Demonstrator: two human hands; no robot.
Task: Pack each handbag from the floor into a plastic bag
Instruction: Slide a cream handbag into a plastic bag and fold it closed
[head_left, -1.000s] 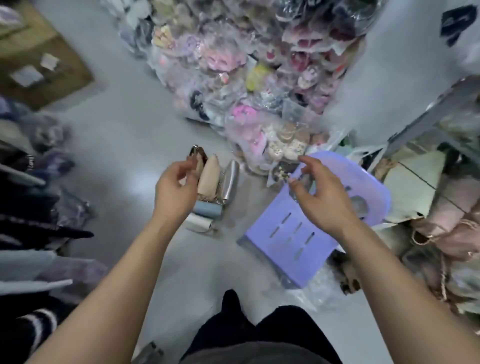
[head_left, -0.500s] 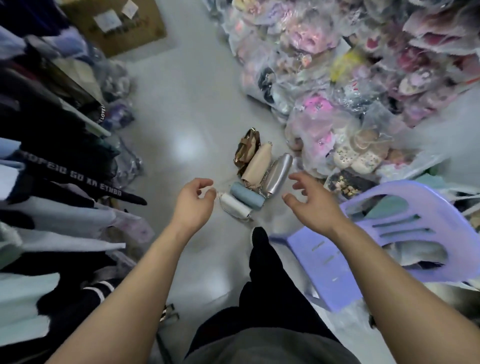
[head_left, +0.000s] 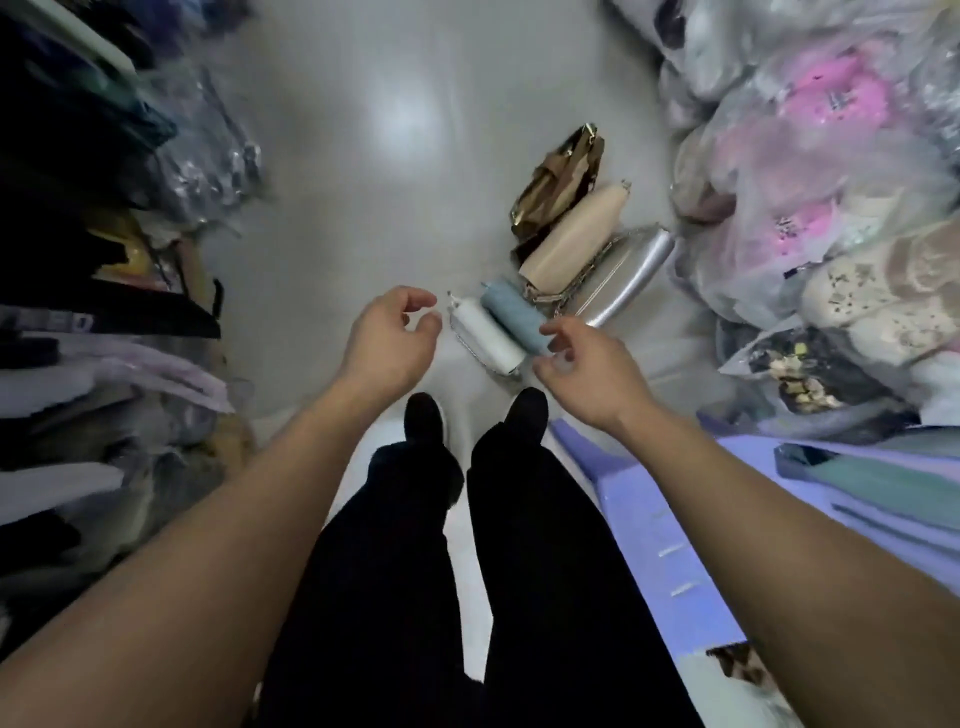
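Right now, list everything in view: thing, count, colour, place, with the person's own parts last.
white tubular handbag: one, white, floor, row's near end.
pale blue tubular handbag: one, blue, beside the white one.
beige smooth handbag: one, beige, middle.
silver glossy handbag: one, silver, right of beige.
bronze metallic handbag: one, bronze, farthest.
lilac plastic chair: one, lilac, lower right.
clear plastic sacks of goods: several, pink and beige, right.
clothes: many, mostly dark, left.
trousered legs: two, black, bottom centre.
left hand: one, empty, above floor.
right hand: one, empty, by the blue handbag's end.

Blue handbag (head_left: 511, 313) partly behind right hand (head_left: 589, 375)
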